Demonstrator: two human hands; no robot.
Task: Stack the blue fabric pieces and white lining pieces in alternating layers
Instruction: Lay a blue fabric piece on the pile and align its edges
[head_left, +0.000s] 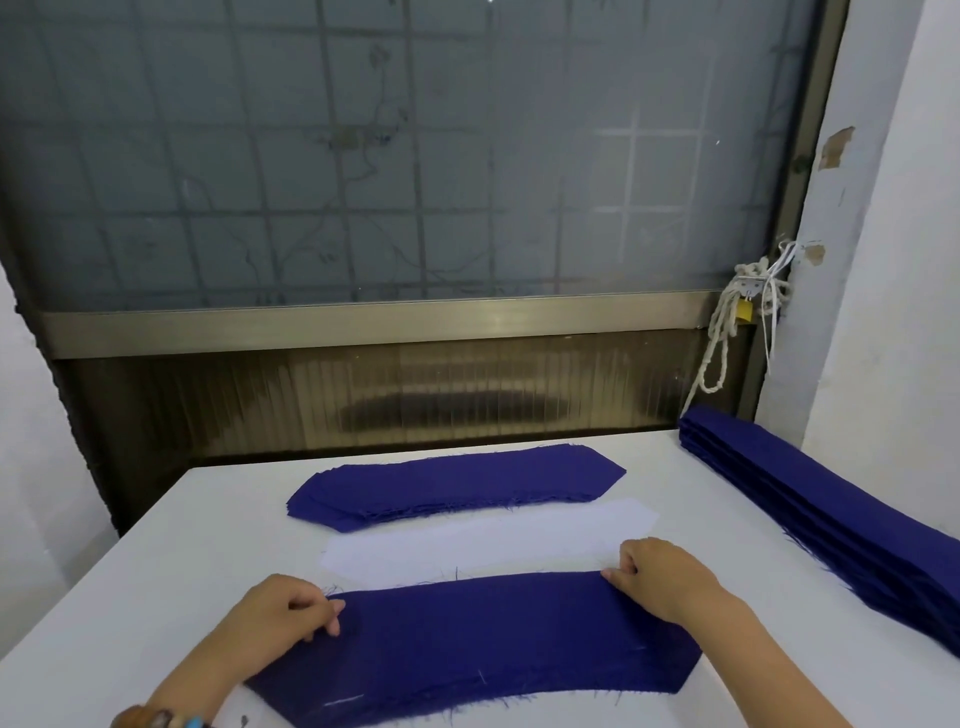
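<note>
Pinching the left-to-right blue piece at its far corners with left hand and right hand, just near of the white lining

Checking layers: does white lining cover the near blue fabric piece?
No, the white lining lies on the table beyond the blue fabric piece.

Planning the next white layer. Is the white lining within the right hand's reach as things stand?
Probably yes: the right hand pinches the near blue piece at its far corner, right beside the uncovered white lining; it must only let go first.
</note>
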